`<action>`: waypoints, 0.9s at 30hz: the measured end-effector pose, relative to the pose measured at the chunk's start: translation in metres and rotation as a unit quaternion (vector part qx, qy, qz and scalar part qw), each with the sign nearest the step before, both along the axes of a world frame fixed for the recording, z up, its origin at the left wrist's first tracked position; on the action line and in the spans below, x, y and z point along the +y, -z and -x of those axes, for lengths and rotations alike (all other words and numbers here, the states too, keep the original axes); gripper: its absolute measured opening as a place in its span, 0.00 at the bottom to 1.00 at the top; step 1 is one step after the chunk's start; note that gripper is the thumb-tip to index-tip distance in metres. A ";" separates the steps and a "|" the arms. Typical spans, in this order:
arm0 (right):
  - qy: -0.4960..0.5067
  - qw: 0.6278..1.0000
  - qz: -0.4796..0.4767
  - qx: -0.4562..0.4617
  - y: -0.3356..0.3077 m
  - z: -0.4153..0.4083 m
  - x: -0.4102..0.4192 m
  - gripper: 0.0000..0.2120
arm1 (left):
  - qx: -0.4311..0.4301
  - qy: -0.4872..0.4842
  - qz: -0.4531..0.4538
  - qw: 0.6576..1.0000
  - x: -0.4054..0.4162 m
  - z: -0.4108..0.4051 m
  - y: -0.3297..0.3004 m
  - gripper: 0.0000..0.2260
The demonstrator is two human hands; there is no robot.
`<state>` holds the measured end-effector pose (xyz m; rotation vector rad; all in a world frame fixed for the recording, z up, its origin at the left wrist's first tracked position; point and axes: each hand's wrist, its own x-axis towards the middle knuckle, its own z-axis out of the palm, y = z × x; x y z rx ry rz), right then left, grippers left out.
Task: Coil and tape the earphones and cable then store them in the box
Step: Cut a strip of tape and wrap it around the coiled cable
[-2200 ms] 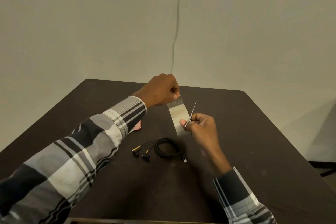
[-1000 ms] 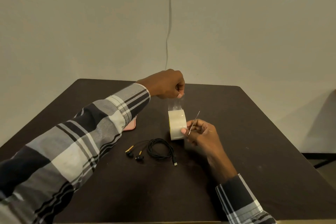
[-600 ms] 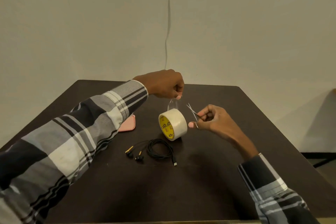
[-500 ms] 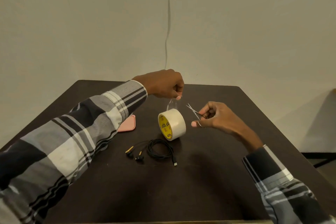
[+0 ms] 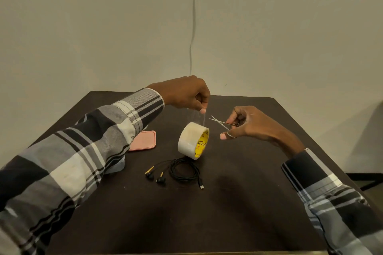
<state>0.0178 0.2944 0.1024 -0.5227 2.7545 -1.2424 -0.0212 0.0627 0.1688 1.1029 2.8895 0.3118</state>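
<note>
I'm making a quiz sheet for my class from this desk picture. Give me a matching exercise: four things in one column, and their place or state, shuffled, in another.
Things:
1. tape roll
2. scissors
3. earphones
4. pink case

Places or states:
A. coiled on the table, nearest the person
B. flat on the table beside the left sleeve
C. held in the right hand, blades apart
D. on its edge, a strip pulled up by the left hand

Pairs: 1-D, 2-C, 3-A, 4-B

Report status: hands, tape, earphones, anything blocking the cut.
Left hand pinches tape strip up off roll. Right hand holds scissors, blades open. Earphones coiled, untaped. Nothing blocking.
</note>
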 end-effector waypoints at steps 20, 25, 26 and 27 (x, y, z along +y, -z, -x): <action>-0.031 0.999 -0.018 -0.009 -0.016 0.002 -0.010 0.26 | -0.021 0.041 -0.015 0.999 -0.001 0.000 -0.001 0.04; -0.040 0.999 -0.026 -0.011 -0.020 0.001 -0.013 0.19 | -0.022 0.045 -0.018 0.999 -0.001 -0.001 -0.002 0.04; -0.043 0.999 -0.029 -0.010 -0.021 0.001 -0.013 0.18 | -0.023 0.045 -0.017 0.999 0.000 -0.002 -0.002 0.04; -0.045 0.998 -0.032 -0.009 -0.021 0.001 -0.014 0.18 | -0.024 0.046 -0.018 0.999 0.000 -0.002 -0.002 0.05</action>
